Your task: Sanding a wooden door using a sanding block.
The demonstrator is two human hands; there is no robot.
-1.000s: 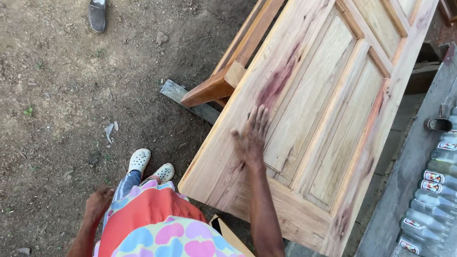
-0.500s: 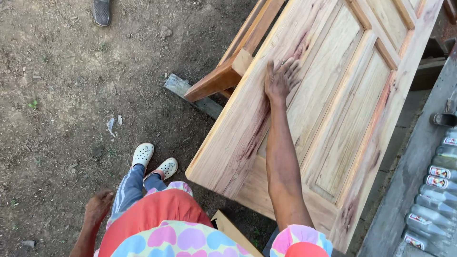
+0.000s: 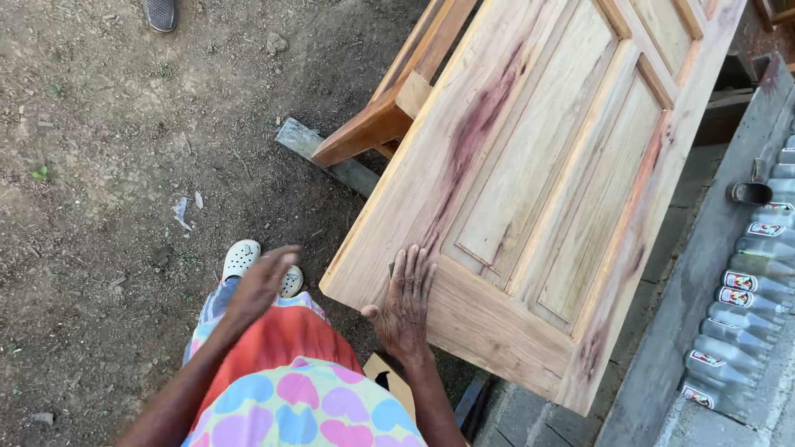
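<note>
Door (image 3: 538,182), of bare panelled wood with reddish streaks in the grain, lies flat and slanted across the upper right of the head view. We find it resting on a wooden frame (image 3: 389,116) that juts out from beneath its left edge; a grey plank (image 3: 327,157) lies on the ground just under that frame.

We note the right hand (image 3: 406,306) pressed flat on the door's near corner, fingers spread and pointing up along the bottom rail, thumb hooked at the edge. It grips nothing; the palm is released against the wood.

We note the left hand (image 3: 261,281) raised in front of the body, fingers loosely extended, holding nothing and touching nothing. It hovers above the white shoes (image 3: 244,258), apart from the door.

We record a patterned garment (image 3: 290,389) in orange with pink and blue hearts filling the lower middle of the view. Ground (image 3: 108,165) is bare dirt with scattered scraps. Another person's grey shoe (image 3: 159,12) shows at the top edge, well apart from the door.

Along the right edge we see a grey ledge (image 3: 704,273) bearing a row of clear bottles (image 3: 745,306) lying side by side.
</note>
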